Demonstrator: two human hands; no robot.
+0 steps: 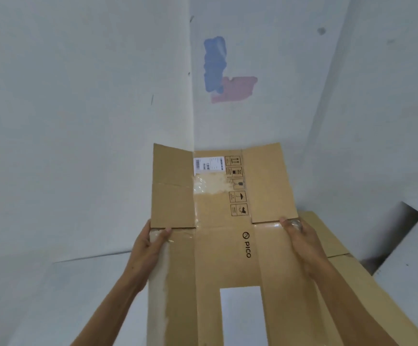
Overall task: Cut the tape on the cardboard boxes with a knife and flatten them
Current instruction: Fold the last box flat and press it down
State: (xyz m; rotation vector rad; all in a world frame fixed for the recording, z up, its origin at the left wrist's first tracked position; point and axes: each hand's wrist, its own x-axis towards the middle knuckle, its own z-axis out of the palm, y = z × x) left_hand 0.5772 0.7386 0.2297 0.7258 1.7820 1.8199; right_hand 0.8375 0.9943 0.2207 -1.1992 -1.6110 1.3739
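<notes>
1. Head view: the left hand grips the left edge of the flattened brown cardboard box, thumb on its face and fingers curled behind.
2. The right hand grips the right edge the same way, thumb at the crease by the right flap.
3. The box is held up in front of the white wall corner, flaps spread, showing a white label, printed handling symbols, clear tape remnants and the word PICO.
4. A second brown cardboard sheet lies behind it on the right; white floor lies open to the left.
</notes>
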